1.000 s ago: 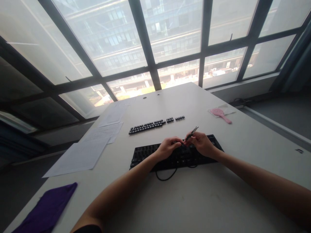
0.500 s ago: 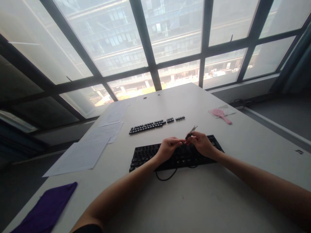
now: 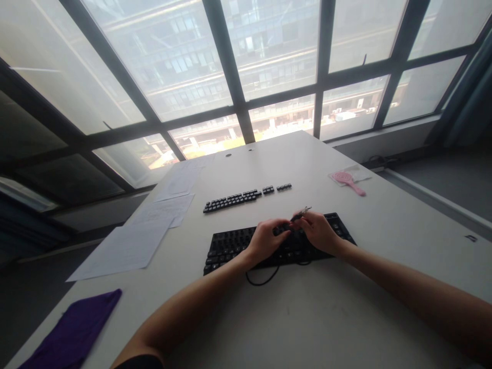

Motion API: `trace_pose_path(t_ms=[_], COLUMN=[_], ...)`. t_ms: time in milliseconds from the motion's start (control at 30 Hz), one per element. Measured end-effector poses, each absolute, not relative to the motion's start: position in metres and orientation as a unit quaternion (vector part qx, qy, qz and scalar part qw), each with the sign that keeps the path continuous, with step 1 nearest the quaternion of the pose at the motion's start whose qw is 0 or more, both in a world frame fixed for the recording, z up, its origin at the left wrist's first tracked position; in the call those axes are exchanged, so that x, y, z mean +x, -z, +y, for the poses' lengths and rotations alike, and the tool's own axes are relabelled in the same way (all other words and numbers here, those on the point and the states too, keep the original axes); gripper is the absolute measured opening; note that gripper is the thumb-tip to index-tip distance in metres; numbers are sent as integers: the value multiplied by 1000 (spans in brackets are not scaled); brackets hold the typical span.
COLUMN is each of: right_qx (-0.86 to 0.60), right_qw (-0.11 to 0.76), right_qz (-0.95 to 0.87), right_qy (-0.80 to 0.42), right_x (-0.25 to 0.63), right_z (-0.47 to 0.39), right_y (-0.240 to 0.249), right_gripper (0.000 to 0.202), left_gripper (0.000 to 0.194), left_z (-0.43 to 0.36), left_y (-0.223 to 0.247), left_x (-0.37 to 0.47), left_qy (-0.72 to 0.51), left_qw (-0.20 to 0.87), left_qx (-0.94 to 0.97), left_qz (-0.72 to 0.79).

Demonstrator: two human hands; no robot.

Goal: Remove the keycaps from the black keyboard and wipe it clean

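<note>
The black keyboard [image 3: 226,245] is lying slightly tilted at the centre of the frame, its dark cable [image 3: 262,284] curving out below; it is extending beneath both hands. The right hand [image 3: 320,231] is clamping on a metal-tipped tool [image 3: 301,214]; the left hand [image 3: 266,239] is bringing its fingertips close together beside it, any grip being impossible to tell. One keyboard, one tool and three clusters of keycaps [image 3: 231,201] are showing

The white table [image 3: 326,312] bears a keyboard [image 3: 230,240], loose keycaps [image 3: 232,201], papers [image 3: 123,248], purple cloth [image 3: 75,330] and pink brush [image 3: 347,180].
</note>
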State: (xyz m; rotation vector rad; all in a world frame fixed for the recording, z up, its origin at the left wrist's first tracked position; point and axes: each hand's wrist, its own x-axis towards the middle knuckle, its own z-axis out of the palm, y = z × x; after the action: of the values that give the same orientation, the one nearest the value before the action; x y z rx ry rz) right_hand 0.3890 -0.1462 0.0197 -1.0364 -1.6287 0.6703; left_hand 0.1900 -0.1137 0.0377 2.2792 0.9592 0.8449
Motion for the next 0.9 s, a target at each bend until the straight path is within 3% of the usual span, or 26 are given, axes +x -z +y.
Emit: trace_pose_path(t_ms=[267,667,900], right_qx=[-417,-344,-428], right_qw=[521,436,495], right_qz=[-707,-822,-736], right_qy=[-235,-130,-173], right_x=[388,387,384], right_z=[-148,-155,-150], right_y=[-23,-25,-23], right_gripper=[18,24,14], left_gripper=[23,14,15], left_z=[-114,-115,-113], left_y=[-41,-35,-36], left_x=[190,190,192], left_qy=[-301,-296,-295], left_qw=[288,242,270], left_qx=[841,858,849], left_qz=[345,343,347])
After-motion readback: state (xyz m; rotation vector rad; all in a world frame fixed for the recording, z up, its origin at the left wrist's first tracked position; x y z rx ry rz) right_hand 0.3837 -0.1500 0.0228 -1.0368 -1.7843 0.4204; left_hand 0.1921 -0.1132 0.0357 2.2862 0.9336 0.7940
